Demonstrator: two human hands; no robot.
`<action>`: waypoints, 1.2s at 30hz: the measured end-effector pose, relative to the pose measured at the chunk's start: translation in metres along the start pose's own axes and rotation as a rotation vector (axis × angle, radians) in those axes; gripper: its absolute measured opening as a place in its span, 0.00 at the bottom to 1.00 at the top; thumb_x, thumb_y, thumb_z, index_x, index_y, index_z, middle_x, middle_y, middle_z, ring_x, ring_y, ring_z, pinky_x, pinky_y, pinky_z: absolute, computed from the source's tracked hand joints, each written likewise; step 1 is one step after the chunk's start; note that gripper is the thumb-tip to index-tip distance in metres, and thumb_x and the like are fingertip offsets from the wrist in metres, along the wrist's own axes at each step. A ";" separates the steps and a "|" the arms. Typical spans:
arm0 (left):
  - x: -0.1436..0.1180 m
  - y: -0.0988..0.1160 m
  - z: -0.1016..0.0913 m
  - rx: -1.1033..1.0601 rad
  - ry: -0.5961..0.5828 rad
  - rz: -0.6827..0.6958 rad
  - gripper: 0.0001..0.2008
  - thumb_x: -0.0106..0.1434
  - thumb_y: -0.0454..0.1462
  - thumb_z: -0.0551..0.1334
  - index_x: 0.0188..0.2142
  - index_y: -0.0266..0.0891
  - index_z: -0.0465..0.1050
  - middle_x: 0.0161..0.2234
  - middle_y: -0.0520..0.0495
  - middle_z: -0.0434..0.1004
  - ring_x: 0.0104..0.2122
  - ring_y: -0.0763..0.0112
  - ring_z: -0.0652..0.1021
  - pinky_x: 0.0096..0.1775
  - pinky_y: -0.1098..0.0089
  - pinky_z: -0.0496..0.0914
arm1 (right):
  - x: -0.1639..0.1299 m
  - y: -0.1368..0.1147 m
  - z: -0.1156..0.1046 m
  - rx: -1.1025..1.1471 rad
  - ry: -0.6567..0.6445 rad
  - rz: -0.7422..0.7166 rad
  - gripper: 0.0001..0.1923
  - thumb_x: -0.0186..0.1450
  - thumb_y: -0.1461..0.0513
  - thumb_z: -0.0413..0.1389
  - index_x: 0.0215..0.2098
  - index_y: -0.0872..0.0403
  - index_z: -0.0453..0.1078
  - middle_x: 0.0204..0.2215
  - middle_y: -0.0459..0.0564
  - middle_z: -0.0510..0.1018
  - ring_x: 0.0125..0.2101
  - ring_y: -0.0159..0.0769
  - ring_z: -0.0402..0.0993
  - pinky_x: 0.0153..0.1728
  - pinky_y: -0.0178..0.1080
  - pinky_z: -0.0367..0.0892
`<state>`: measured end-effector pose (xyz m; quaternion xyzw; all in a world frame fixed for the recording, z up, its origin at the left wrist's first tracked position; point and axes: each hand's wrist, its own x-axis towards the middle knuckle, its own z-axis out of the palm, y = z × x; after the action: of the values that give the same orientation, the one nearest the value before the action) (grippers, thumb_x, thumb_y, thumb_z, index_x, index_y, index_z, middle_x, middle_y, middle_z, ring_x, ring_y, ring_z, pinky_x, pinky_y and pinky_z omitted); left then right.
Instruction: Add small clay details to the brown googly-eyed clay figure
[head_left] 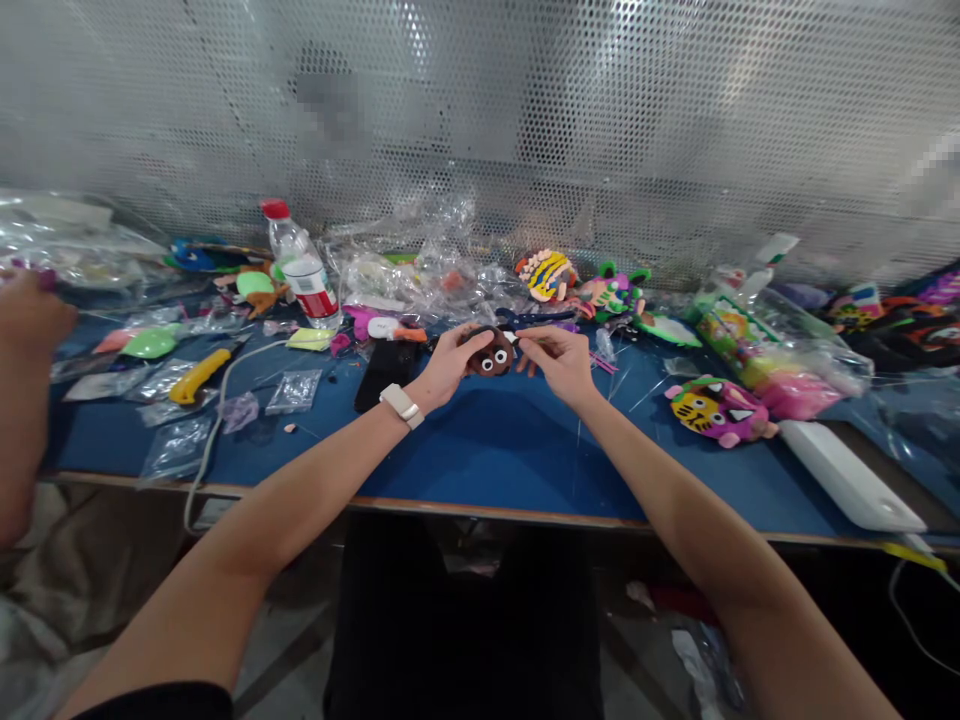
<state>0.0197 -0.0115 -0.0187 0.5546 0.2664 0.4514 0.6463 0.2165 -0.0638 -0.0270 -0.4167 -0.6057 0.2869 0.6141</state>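
Above the middle of the blue table, my left hand (pixel 448 362) grips a brown clay figure (pixel 491 361) with two round white-and-black eyes. My right hand (pixel 556 357) is at the figure's right side, its thumb and fingers pinched beside a small white clay piece (pixel 511 338) at the figure's edge. Whether the white piece is held or only touched is hard to see. A white watch (pixel 402 405) is on my left wrist. Just left of my left hand lies a dark phone (pixel 385 374), partly covered by the hand.
A red-capped bottle (pixel 304 270), a yellow utility knife (pixel 199 377) and small plastic bags (pixel 294 391) are on the left. Rightward are a purple-and-yellow clay figure (pixel 721 408) and a white power bank (pixel 847 475). A co-worker's hand (pixel 34 310) shows far left. Perforated metal (pixel 480 120) stands behind.
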 end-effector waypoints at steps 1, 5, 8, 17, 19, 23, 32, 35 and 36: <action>0.000 -0.001 -0.001 0.069 0.013 0.053 0.17 0.61 0.49 0.73 0.37 0.39 0.74 0.34 0.47 0.77 0.33 0.67 0.79 0.34 0.66 0.76 | 0.000 0.000 0.000 -0.007 0.003 0.011 0.15 0.66 0.47 0.68 0.41 0.48 0.83 0.23 0.45 0.81 0.22 0.36 0.80 0.22 0.40 0.74; 0.001 -0.002 -0.004 0.376 0.052 0.285 0.12 0.66 0.46 0.68 0.37 0.39 0.75 0.36 0.47 0.79 0.37 0.67 0.78 0.40 0.66 0.74 | 0.000 0.002 0.000 -0.015 0.002 0.063 0.17 0.63 0.48 0.72 0.41 0.50 0.82 0.26 0.46 0.84 0.23 0.36 0.81 0.22 0.38 0.74; 0.000 -0.002 -0.005 0.505 0.055 0.370 0.11 0.68 0.46 0.66 0.39 0.39 0.75 0.37 0.46 0.81 0.39 0.65 0.79 0.44 0.64 0.73 | 0.001 0.006 0.000 -0.019 0.004 0.077 0.18 0.62 0.48 0.72 0.41 0.51 0.82 0.31 0.49 0.86 0.25 0.37 0.83 0.22 0.38 0.74; -0.001 0.000 -0.004 0.472 0.036 0.345 0.12 0.69 0.46 0.66 0.39 0.40 0.75 0.38 0.46 0.81 0.39 0.65 0.79 0.45 0.64 0.72 | 0.000 0.006 0.001 -0.075 0.018 0.101 0.17 0.64 0.48 0.69 0.43 0.51 0.82 0.28 0.49 0.84 0.29 0.39 0.83 0.27 0.41 0.78; -0.002 0.001 -0.004 0.473 0.031 0.336 0.12 0.69 0.46 0.66 0.39 0.40 0.75 0.37 0.46 0.80 0.39 0.65 0.79 0.44 0.65 0.72 | 0.000 0.005 0.002 -0.071 0.018 0.101 0.17 0.64 0.47 0.69 0.42 0.51 0.82 0.28 0.48 0.84 0.28 0.39 0.83 0.27 0.41 0.78; -0.002 0.002 -0.002 0.479 0.018 0.315 0.12 0.69 0.46 0.66 0.39 0.39 0.75 0.38 0.45 0.81 0.39 0.65 0.79 0.44 0.65 0.72 | 0.001 0.002 0.002 -0.020 0.017 0.096 0.17 0.63 0.48 0.70 0.39 0.51 0.82 0.28 0.48 0.84 0.28 0.38 0.82 0.26 0.39 0.76; -0.006 0.002 -0.004 0.656 -0.047 0.294 0.12 0.70 0.46 0.65 0.36 0.40 0.74 0.36 0.45 0.80 0.37 0.65 0.78 0.42 0.65 0.69 | 0.003 0.005 0.001 0.076 -0.153 0.322 0.28 0.53 0.49 0.77 0.46 0.53 0.80 0.30 0.48 0.86 0.28 0.38 0.81 0.27 0.39 0.77; -0.007 0.009 -0.007 0.734 -0.076 0.283 0.15 0.72 0.49 0.62 0.37 0.41 0.73 0.37 0.44 0.81 0.37 0.62 0.79 0.42 0.64 0.69 | 0.002 0.004 0.000 0.122 -0.235 0.436 0.30 0.50 0.50 0.79 0.46 0.54 0.80 0.27 0.48 0.85 0.25 0.36 0.80 0.27 0.39 0.77; -0.007 0.014 -0.009 0.755 -0.071 0.287 0.15 0.73 0.49 0.62 0.37 0.41 0.73 0.37 0.44 0.80 0.37 0.62 0.79 0.42 0.64 0.69 | 0.002 0.003 -0.002 0.135 -0.268 0.469 0.30 0.50 0.50 0.79 0.46 0.54 0.81 0.28 0.49 0.85 0.26 0.35 0.80 0.27 0.38 0.77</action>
<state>0.0049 -0.0132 -0.0084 0.7997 0.3109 0.3880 0.3366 0.2187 -0.0612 -0.0286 -0.4623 -0.5479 0.5135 0.4717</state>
